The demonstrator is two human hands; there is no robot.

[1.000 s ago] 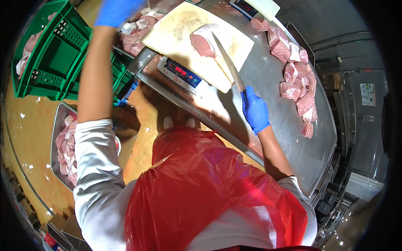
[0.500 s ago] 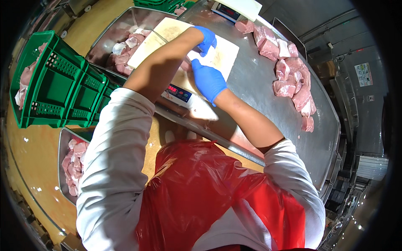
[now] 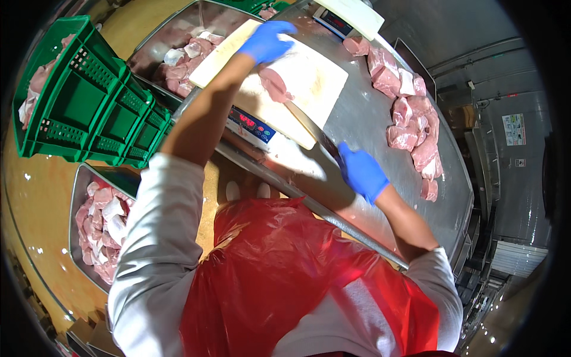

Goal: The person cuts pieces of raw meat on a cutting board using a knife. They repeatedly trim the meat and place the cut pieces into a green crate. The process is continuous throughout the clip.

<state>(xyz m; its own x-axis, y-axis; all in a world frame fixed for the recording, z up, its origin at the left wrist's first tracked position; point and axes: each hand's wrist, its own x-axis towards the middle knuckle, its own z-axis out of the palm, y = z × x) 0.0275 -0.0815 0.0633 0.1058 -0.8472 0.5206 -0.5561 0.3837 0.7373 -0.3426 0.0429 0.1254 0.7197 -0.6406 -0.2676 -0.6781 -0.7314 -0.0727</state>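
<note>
My right hand (image 3: 363,172), in a blue glove, grips the dark handle of a knife (image 3: 308,124). The blade points up and left across the white cutting board (image 3: 324,80), its tip at the near end of a piece of raw meat (image 3: 275,85). That piece shows a pink face; its paler part is washed out by glare. On the far side of the meat is my left hand (image 3: 267,41), also gloved in blue, fingers stretched out and apart. Whether its fingertips touch the meat, I cannot tell.
A scale (image 3: 253,128) with a lit display sits by the board's near edge, another scale (image 3: 339,24) farther back. Several meat chunks (image 3: 413,128) lie on the steel table (image 3: 351,119). To the left are a metal tub (image 3: 143,59), green crates (image 3: 77,107) and a metal bin (image 3: 74,232), all holding meat.
My right hand has drawn back toward me and to the right with the knife, uncovering the meat. My left hand has shifted a little left and away, its fingers now straighter.
</note>
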